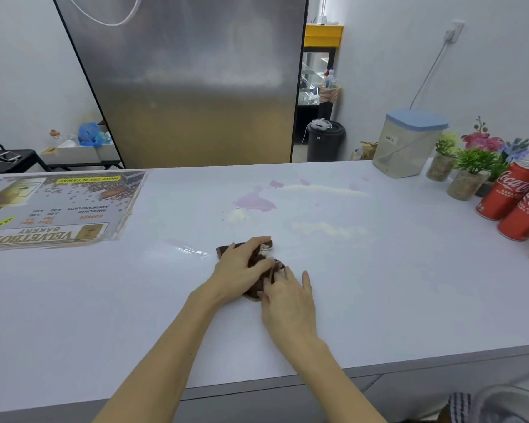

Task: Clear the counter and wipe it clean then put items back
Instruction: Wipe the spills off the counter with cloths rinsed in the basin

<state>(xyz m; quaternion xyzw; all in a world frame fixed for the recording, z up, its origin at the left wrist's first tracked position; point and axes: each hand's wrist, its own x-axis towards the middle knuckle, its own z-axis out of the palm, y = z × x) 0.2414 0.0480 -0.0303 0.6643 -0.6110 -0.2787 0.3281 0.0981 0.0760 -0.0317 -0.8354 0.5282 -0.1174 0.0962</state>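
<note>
A crumpled dark brown cloth (258,283) lies on the white counter (379,285) near the middle. My left hand (242,265) rests over the cloth's far side with its fingers curled onto it. My right hand (287,296) touches the cloth's near right edge, fingers partly tucked into the fabric. Beyond the cloth the counter shows a purple stain (254,201) and pale powdery smears (327,190). White crumbs sit at the cloth's far tip.
A laminated menu (61,206) lies flat at the left. At the right stand a lidded clear container (409,145), small potted plants (468,172) and red cola cans (513,193). A steel fridge (190,80) rises behind the counter.
</note>
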